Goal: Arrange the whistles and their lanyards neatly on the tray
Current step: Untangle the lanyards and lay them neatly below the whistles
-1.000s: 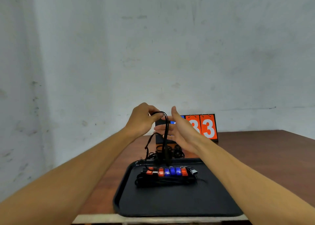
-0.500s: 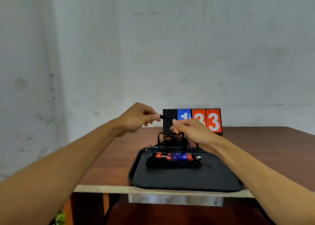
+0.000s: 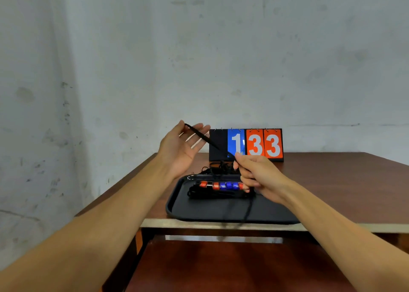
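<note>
Whistles (image 3: 221,185) partly behind right hand (image 3: 261,176)

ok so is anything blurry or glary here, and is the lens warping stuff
Head view: the lanyard is crisp between the left hand and right hand, motion-blurred where it hangs below the right one. Same view: pale glare on the blue card, sheen on the far rim of the tray. Also head view: wide-angle stretch swells the forearms at the bottom corners; light is soft.
</note>
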A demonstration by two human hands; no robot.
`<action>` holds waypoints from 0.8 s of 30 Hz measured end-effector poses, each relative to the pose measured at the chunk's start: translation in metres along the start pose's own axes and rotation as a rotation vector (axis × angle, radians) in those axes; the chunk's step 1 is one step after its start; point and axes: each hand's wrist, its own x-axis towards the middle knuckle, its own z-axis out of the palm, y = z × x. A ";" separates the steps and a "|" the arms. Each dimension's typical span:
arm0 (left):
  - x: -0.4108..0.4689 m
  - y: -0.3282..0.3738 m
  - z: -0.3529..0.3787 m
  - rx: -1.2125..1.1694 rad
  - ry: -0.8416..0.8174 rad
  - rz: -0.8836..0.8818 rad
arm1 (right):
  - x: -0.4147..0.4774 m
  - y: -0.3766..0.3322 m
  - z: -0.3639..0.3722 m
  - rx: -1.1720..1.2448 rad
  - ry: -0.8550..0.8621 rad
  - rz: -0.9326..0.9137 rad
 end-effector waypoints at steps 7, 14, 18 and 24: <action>0.015 -0.013 -0.015 0.700 0.334 0.302 | -0.014 0.025 -0.029 -0.366 -0.024 0.034; 0.010 -0.019 -0.043 1.327 0.145 0.239 | -0.016 0.034 -0.046 -0.550 0.016 0.071; -0.009 -0.030 -0.033 1.494 -0.377 -0.013 | -0.007 0.021 -0.038 -0.370 0.016 0.070; -0.017 -0.039 -0.019 1.635 -0.533 0.182 | 0.008 0.010 -0.011 -0.438 -0.018 0.154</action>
